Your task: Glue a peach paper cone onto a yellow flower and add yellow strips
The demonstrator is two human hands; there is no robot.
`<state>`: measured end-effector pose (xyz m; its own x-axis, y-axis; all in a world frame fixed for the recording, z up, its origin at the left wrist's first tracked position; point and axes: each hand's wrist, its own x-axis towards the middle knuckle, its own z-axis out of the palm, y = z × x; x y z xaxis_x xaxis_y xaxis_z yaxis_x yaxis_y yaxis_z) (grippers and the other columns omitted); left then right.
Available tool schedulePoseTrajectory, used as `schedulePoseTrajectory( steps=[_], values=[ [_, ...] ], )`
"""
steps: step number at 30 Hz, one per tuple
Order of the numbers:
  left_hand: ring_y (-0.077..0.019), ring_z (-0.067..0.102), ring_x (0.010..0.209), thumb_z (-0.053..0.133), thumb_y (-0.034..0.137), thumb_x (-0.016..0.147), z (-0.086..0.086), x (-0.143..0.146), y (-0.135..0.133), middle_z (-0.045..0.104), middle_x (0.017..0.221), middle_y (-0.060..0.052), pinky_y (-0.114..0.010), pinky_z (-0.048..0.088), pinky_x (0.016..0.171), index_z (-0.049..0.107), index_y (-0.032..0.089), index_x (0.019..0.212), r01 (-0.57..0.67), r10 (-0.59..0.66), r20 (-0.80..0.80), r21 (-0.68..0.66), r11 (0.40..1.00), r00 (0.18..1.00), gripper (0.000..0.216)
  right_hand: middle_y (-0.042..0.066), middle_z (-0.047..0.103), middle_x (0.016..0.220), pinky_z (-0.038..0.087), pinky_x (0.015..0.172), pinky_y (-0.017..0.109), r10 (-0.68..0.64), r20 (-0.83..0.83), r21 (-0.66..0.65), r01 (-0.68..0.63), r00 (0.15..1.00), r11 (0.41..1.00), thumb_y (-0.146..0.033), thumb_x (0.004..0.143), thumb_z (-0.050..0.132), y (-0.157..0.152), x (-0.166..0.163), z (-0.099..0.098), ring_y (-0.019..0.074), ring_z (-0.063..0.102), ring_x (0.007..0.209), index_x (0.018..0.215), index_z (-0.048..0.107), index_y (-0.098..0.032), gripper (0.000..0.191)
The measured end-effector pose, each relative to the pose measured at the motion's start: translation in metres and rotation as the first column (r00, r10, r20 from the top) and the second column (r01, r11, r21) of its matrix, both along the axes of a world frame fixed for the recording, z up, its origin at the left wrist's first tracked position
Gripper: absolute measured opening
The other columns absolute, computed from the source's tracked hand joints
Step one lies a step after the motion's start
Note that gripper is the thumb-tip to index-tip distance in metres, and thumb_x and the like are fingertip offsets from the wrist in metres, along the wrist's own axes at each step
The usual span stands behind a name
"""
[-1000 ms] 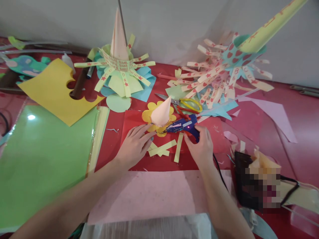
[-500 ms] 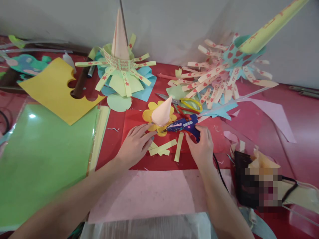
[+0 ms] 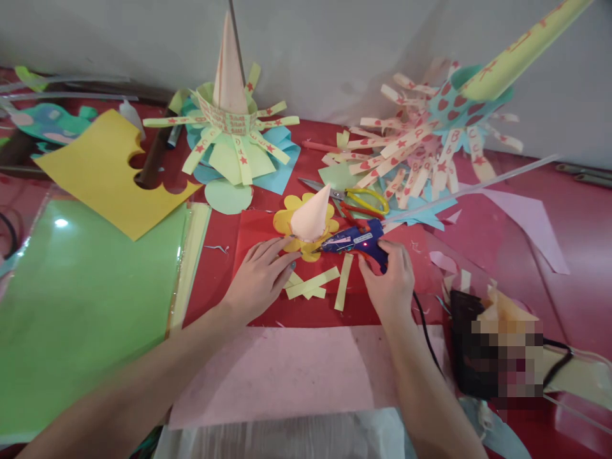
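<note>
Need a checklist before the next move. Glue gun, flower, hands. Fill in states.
1. Right hand gripping glue gun: ok.
2. Indicator light on: ok, lit red.
3. Left hand at yellow paper flower: ok, fingertips by its petals.
4. Nozzle well clear of left fingertips: not ok, close.
5. Pale pink paper cone upright: ok.
6. Glue at nozzle: cannot tell, too small.

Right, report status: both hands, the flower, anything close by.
Left fingers at edge of yellow flower. Right fingers gripping blue glue gun, nozzle at flower. Pale cone on flower. Scissors close beyond gun; paper strips nearer the person.
</note>
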<state>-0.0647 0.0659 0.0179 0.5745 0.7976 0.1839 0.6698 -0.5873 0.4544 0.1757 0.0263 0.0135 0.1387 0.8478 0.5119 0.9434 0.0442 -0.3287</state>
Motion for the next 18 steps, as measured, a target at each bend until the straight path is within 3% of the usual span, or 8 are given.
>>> schedulePoseTrajectory(
  steps=[10, 14, 18],
  values=[
    [-0.0241, 0.05, 0.118, 0.037, 0.022, 0.094, -0.002, 0.0, -0.001, 0.054, 0.13, -0.008, -0.046, 0.043, 0.096, 0.059, 0.02, 0.113, 0.012, -0.012, -0.021, 0.036, 0.999, 1.0, 0.029, 0.012, 0.062, 0.096, 0.047, 0.079, 0.042, -0.051, 0.08, -0.009, 0.052, 0.995, 0.999, -0.025, 0.079, 0.06, -0.002, -0.006, 0.005, 0.0252, 0.058, 0.091, 0.104, 0.052, -0.017, 0.028],
    [-0.024, 0.05, 0.117, 0.037, 0.022, 0.094, -0.002, 0.0, -0.001, 0.052, 0.131, -0.007, -0.046, 0.043, 0.096, 0.059, 0.02, 0.113, 0.012, -0.01, -0.033, 0.051, 0.999, 0.999, 0.029, 0.011, 0.06, 0.097, 0.046, 0.083, 0.043, -0.156, -0.058, -0.072, 0.152, 0.986, 0.986, -0.034, 0.075, 0.063, -0.002, -0.004, 0.001, 0.0254, 0.057, 0.093, 0.109, 0.051, -0.016, 0.04],
    [-0.0238, 0.05, 0.115, 0.038, 0.022, 0.093, -0.001, 0.0, -0.001, 0.052, 0.129, -0.009, -0.043, 0.043, 0.094, 0.059, 0.019, 0.111, 0.015, -0.013, -0.023, 0.084, 0.996, 1.0, 0.028, 0.011, 0.059, 0.1, 0.045, 0.083, 0.043, -0.353, -0.269, -0.126, 0.33, 0.896, 0.935, -0.037, 0.07, 0.063, 0.001, 0.013, 0.0, 0.0252, 0.056, 0.093, 0.109, 0.051, -0.017, 0.045]
  ],
)
